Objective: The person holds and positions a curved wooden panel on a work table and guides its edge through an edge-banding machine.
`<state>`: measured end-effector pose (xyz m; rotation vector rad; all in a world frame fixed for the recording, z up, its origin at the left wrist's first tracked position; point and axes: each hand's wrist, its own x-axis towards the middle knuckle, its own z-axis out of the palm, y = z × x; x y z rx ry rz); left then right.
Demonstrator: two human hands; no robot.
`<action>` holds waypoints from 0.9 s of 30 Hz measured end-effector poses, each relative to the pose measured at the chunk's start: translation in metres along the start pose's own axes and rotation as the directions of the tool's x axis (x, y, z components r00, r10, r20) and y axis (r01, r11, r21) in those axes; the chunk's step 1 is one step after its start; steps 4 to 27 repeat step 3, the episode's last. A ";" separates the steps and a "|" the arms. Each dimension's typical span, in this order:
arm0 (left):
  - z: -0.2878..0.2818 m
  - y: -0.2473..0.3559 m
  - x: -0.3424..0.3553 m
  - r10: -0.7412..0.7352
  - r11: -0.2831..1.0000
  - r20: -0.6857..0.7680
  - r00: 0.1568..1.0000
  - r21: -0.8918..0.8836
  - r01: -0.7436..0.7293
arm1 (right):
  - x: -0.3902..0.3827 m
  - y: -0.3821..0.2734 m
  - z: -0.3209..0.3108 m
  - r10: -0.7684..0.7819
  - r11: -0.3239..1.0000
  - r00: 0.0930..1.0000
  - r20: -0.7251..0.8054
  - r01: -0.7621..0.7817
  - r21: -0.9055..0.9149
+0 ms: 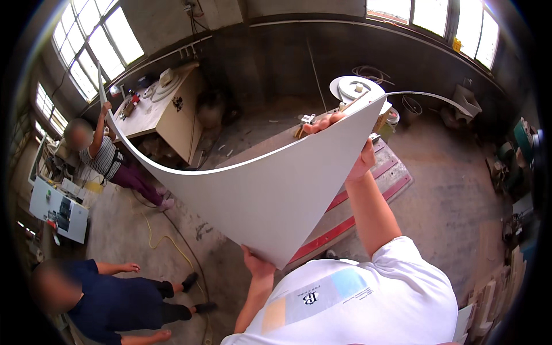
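A large white panel [247,198] stretches from my hands to the far left, its long upper edge sweeping in a curve in this wide picture. My left hand [259,264] grips its near lower corner, with the thumb against the edge. My right hand [362,161] holds the panel's right edge from behind. Fingers [325,122] show beyond the upper edge; the panel hides how they join that hand. At the far left end, a person in a striped shirt [103,155] has a raised hand [106,107] on the panel.
Behind the panel's right corner is a round white coil [359,89], with a pale strip [428,95] running right. A low platform with red strips [394,181] lies beneath. A person in dark blue [121,299] stands at left, near a yellow hose [172,238]. A workbench [172,115] stands behind.
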<state>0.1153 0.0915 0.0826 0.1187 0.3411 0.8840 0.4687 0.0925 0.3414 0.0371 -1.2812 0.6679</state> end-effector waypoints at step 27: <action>0.002 0.001 0.003 0.008 1.000 0.008 1.000 -0.003 -0.008 | 0.007 -0.005 -0.006 -0.021 0.995 0.998 0.059 0.016 0.094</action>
